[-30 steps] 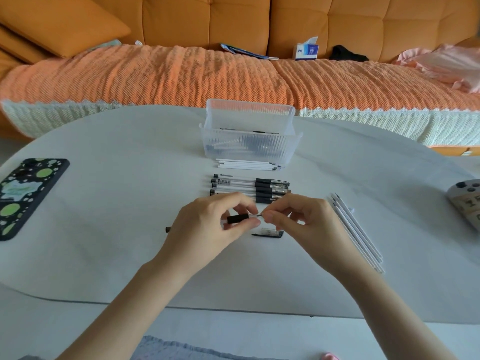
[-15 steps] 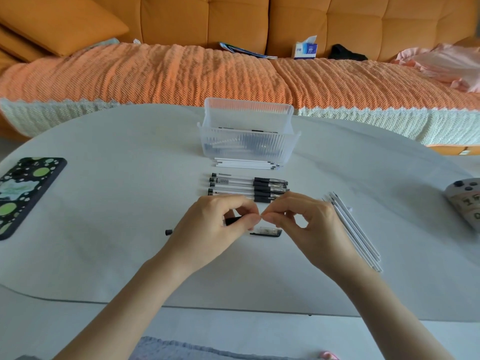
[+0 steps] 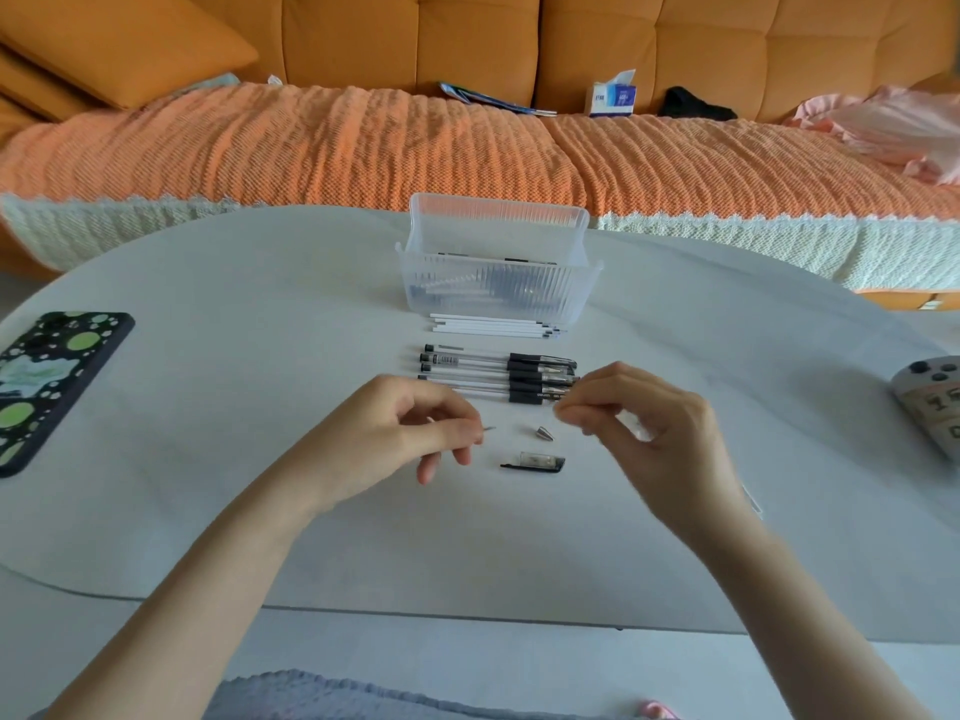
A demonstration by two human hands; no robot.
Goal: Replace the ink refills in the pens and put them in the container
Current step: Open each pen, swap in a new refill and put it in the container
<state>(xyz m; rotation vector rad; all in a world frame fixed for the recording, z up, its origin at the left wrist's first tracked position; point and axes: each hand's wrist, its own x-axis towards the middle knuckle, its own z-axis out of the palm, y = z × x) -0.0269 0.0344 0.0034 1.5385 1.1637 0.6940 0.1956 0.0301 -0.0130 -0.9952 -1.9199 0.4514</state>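
One tip — btwn L hand, R hand

On the white table, the left hand curls round a pen; only the pen's thin point shows past the fingers. The right hand hangs just beside the pens, its fingertips pinched and blurred. Between the 2 hands lie a metal cone and a cap. White refills lie against the clear container. A phone rests far left.
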